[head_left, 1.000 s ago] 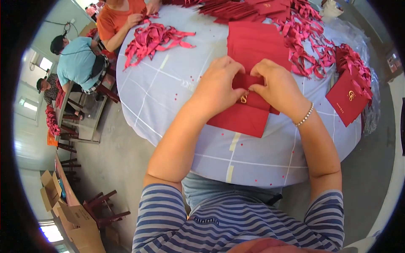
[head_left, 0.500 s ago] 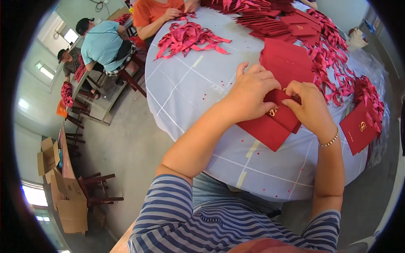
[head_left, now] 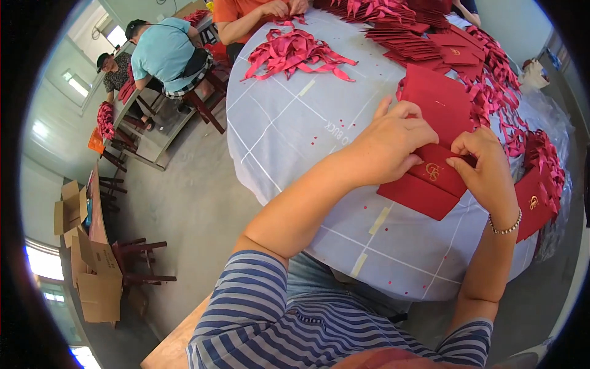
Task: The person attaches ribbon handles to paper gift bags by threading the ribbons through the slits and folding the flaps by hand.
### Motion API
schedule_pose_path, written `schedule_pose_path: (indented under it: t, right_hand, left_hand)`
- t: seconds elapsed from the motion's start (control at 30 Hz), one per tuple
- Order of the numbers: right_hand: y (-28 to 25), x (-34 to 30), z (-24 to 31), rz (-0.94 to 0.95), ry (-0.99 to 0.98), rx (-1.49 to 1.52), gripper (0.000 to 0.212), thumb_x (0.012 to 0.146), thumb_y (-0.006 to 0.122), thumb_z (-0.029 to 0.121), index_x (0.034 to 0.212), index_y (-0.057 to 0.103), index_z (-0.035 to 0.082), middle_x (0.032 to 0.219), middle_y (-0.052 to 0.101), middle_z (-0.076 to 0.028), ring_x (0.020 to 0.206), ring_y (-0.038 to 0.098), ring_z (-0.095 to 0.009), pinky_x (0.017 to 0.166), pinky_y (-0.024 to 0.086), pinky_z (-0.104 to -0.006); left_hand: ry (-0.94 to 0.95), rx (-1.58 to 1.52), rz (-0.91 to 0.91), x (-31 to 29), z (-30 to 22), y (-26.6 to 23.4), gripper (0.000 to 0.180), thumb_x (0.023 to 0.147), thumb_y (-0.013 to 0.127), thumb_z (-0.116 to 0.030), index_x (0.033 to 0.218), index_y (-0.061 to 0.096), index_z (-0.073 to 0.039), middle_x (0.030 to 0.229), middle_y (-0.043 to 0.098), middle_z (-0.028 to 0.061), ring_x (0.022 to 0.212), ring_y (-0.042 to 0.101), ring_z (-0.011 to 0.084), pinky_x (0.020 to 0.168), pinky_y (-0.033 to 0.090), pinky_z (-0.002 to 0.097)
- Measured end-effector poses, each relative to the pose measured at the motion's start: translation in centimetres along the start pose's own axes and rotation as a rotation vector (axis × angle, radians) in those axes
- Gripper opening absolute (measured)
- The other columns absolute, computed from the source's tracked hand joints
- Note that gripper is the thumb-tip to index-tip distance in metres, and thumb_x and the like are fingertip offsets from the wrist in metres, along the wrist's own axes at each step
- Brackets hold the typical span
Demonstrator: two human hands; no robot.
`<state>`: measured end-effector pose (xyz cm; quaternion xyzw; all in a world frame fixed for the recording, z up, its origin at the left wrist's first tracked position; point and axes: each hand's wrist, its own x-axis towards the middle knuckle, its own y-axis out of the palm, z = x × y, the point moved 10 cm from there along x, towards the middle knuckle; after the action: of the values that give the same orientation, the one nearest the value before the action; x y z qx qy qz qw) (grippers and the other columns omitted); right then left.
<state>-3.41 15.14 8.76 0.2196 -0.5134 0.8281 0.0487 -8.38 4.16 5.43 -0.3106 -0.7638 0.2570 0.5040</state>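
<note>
Between my hands is a flat red paper bag (head_left: 434, 170) with a gold emblem, lying over other red bags (head_left: 418, 198). My left hand (head_left: 398, 140) pinches its upper left edge between thumb and fingers. On the upper right edge, my right hand (head_left: 482, 161) grips with thumb and curled index finger; a beaded bracelet circles that wrist. Just beyond my hands lies a larger plain red sheet or bag (head_left: 437, 101), partly hidden by my left fingers. To the right, finished-looking red bags (head_left: 533, 200) with a gold emblem carry pink-red ribbons (head_left: 544, 154).
The round table has a pale blue-grey cloth (head_left: 276, 141). A ribbon heap (head_left: 295, 52) lies at its far left, stacked red bags (head_left: 405, 43) at the far side. Across sits a person in orange (head_left: 246, 21); others work at a table leftward. Cardboard boxes (head_left: 98, 277) stand at left.
The view has shifted, so the table and bags appear farther right. Both hands keep their hold on the red bag's upper edge, and its gold emblem shows more fully.
</note>
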Motion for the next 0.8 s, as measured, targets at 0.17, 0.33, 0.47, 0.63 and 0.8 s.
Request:
schedule_pose_path:
  t: [0.17,0.33,0.47,0.63,0.8]
  right_hand:
    - [-0.6,-0.5,0.9,-0.046,-0.032,-0.044,0.019,0.069,0.073,-0.002,0.078,0.056,0.001,0.07,0.054,-0.012,0.072,0.051,-0.03,0.075,0.042,-0.04]
    - [0.1,-0.5,0.8,-0.035,0.026,-0.101,0.022,0.069,0.073,-0.003,0.077,0.054,0.001,0.073,0.053,-0.014,0.073,0.05,-0.033,0.07,0.041,-0.0407]
    - [0.7,-0.3,1.3,0.001,-0.016,-0.151,0.02,0.075,0.071,0.0,0.082,0.053,0.001,0.073,0.053,-0.015,0.073,0.052,-0.035,0.084,0.043,-0.044]
    - [1.8,-0.5,0.7,0.065,0.019,-0.139,0.018,0.079,0.068,0.002,0.085,0.051,0.001,0.075,0.056,-0.015,0.074,0.055,-0.036,0.103,0.038,-0.0514]
    - [2.9,-0.7,-0.2,0.169,0.072,-0.155,0.014,0.082,0.067,0.003,0.086,0.054,0.0,0.077,0.059,-0.015,0.074,0.058,-0.033,0.098,0.044,-0.0453]
  left_hand:
    - [0.094,-0.018,-0.108,0.1,-1.8,-0.9,0.038,0.064,0.079,-0.004,0.099,0.065,-0.013,0.105,0.058,0.0022,0.115,0.05,0.0297,0.11,0.026,0.0614]
    - [0.101,0.082,-0.059,-0.3,-1.6,0.3,0.034,0.067,0.079,-0.006,0.097,0.065,-0.015,0.103,0.059,-0.0009,0.112,0.052,0.0249,0.11,0.021,0.0677]
    - [-0.109,0.181,0.021,-0.3,0.0,0.7,0.032,0.071,0.08,-0.014,0.099,0.065,-0.015,0.099,0.062,-0.0018,0.112,0.052,0.0242,0.109,0.02,0.07]
    - [-0.171,0.191,0.045,-1.0,1.1,0.9,0.03,0.076,0.078,-0.022,0.101,0.066,-0.014,0.1,0.064,-0.0005,0.111,0.055,0.0259,0.106,0.026,0.0673]
    - [-0.1,-0.098,0.15,-0.8,2.0,2.5,0.027,0.077,0.077,-0.02,0.099,0.068,-0.008,0.095,0.069,0.0122,0.094,0.065,0.0329,0.09,0.045,0.048]
